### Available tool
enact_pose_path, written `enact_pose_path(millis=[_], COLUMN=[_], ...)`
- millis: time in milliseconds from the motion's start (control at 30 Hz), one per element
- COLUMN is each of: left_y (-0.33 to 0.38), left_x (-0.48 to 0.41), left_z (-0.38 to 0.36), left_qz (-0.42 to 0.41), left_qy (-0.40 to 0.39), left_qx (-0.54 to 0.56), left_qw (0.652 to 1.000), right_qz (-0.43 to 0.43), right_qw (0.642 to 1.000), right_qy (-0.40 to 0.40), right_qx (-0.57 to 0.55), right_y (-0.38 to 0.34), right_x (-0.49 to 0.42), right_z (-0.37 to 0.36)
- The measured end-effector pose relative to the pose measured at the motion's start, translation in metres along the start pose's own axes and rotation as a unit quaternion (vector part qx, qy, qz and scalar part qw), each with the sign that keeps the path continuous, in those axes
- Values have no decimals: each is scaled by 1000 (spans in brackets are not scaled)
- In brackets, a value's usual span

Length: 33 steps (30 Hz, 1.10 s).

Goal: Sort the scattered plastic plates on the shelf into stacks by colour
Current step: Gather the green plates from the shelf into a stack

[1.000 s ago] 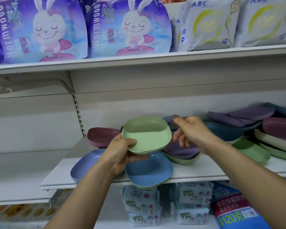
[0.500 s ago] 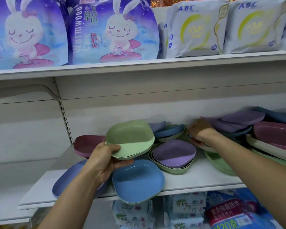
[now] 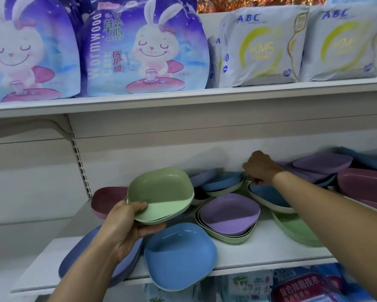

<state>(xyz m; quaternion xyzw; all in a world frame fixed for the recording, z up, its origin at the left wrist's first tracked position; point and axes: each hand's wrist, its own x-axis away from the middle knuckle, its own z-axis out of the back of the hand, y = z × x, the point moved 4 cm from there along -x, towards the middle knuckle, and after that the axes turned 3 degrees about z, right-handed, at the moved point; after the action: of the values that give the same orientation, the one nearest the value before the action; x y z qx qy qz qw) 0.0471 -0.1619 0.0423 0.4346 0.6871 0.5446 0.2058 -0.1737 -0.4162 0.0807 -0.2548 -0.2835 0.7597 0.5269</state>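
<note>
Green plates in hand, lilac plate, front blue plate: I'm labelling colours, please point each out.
green plates (image 3: 159,190), head view, floor of the top plate.
lilac plate (image 3: 229,211), head view, middle of its hollow.
front blue plate (image 3: 179,256), head view, middle of its hollow.

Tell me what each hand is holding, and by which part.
Left hand grips the green plates by their near rim, thumb inside, fingers beneath. Right hand reaches among the rear plates; whether it grips one cannot be told.
</note>
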Motion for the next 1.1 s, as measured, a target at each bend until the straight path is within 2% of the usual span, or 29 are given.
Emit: enact_pose_path(millis=[233, 400, 567, 700, 800, 933, 1100], left_y=[-7, -10, -15, -13, -12, -5, 2], left_x=[1, 2, -2, -1, 0, 1, 4], left_z=[-38, -63, -54, -45, -42, -41, -40], left_qz=[19, 19, 20, 21, 28, 18, 7], left_qy=[-44, -79, -64, -41, -21, 0, 11], left_qx=[-41, -54, -30, -28, -24, -25, -15], left_qw=[998, 995, 997, 999, 999, 1000, 1000], right_qz=[3, -8, -7, 33, 26, -32, -58], right_qw=[998, 999, 1000, 999, 1000, 997, 985], right_qy=[-24, -7, 22, 19, -7, -67, -138], right_qx=[51, 48, 18, -9, -12, -4, 84], right_y=[9, 40, 50, 32, 21, 14, 7], right_x=[29, 44, 24, -1, -21, -43, -50], right_z=[33, 55, 40, 19, 4, -14, -24])
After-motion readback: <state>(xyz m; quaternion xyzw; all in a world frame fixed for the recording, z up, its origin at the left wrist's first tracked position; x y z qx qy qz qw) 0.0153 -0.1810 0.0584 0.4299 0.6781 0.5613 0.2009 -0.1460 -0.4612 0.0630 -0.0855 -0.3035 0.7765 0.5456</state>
